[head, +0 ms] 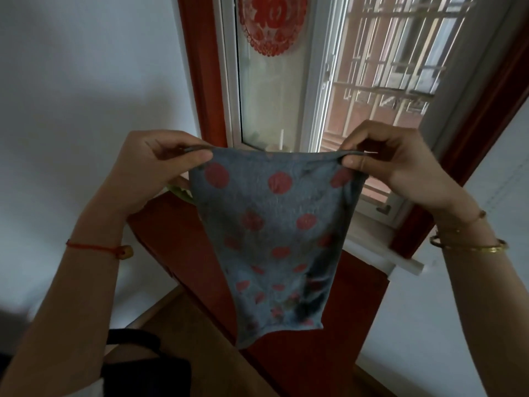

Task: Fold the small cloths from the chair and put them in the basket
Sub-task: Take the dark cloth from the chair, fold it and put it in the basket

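Note:
A small grey-blue cloth with red dots (272, 239) hangs spread out in the air in front of me. My left hand (151, 170) pinches its top left corner between thumb and fingers. My right hand (392, 164) pinches the top right corner. The cloth's top edge is stretched between the two hands and its lower end tapers down freely. The chair and the basket are not in view.
A red wooden sill or ledge (183, 242) runs behind and below the cloth. A window (286, 81) with a red paper cutting (272, 21) stands ahead. A dark object (143, 365) lies at the lower left. White walls are on both sides.

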A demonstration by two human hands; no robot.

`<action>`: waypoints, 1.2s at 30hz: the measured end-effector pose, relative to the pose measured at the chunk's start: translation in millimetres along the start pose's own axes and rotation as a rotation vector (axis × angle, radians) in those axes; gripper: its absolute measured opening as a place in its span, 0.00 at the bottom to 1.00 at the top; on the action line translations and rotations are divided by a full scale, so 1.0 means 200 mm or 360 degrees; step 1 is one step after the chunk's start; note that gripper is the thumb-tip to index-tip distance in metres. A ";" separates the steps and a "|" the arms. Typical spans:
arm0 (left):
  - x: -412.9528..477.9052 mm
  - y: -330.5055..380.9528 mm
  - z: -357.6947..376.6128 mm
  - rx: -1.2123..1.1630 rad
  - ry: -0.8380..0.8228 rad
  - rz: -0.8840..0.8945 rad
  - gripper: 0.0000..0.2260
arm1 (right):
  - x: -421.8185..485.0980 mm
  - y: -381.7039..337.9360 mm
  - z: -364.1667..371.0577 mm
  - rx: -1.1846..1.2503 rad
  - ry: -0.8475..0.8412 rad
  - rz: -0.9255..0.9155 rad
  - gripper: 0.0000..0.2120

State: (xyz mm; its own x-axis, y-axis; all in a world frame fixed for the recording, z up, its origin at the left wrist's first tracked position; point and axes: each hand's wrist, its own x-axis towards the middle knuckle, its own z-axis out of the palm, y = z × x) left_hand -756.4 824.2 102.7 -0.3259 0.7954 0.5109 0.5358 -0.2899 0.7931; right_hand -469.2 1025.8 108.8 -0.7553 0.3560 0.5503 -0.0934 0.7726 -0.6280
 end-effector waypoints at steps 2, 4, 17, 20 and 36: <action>0.07 -0.10 0.06 -0.0020 -0.0008 -0.0091 0.06 | 0.01 0.10 -0.02 -0.0023 -0.0018 0.0072 0.05; 0.14 -0.23 0.13 -0.0037 -0.0002 -0.0192 0.04 | 0.04 0.25 -0.01 -0.0030 -0.0014 0.0185 0.03; 0.34 -1.34 0.64 0.0129 -0.0329 -0.0780 0.05 | 0.01 1.33 0.42 -0.0480 -0.0148 0.1027 0.04; 0.19 -1.42 0.68 0.0296 -0.0483 -0.0780 0.05 | -0.18 1.39 0.50 -0.0456 -0.0223 0.1075 0.03; -0.91 -1.57 0.80 0.0598 -0.1138 -0.0913 0.08 | -1.20 1.22 1.02 -0.0350 -0.0863 0.1355 0.03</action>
State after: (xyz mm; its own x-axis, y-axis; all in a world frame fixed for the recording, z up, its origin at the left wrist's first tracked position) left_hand -740.6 854.8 -291.8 -0.1327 0.9324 -0.3362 0.6967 0.3290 0.6375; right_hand -442.5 1022.0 -289.9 -0.7118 0.5870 -0.3857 0.6884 0.4742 -0.5488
